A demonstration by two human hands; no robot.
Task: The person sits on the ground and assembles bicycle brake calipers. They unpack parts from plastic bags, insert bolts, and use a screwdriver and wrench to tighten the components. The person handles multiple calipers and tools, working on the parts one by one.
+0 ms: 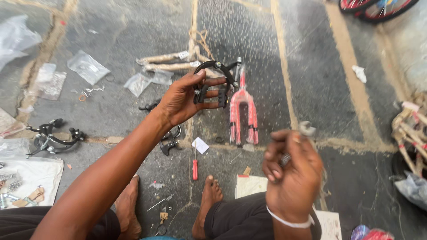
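Note:
My left hand (184, 97) is raised over the floor and grips a black bicycle brake caliper (216, 81) by its arms, the curved part uppermost. My right hand (291, 169) is lower and closer to me, blurred, its fingers closed on a small metal part (306, 129), seemingly a nut or washer, with a threaded piece showing between the fingers. A red bicycle fork (242, 113) in wrapping lies on the stone floor just beyond the caliper. My bare feet (209, 200) rest on the floor below.
A red-handled screwdriver (195, 165) lies between my feet. Another black caliper (53, 138) sits at the left beside a white cloth (35, 175) with small metal parts. Plastic bags (88, 66), paper-wrapped tubes (171, 62), a wrapped frame (411, 133) at right and wheels (378, 6) surround me.

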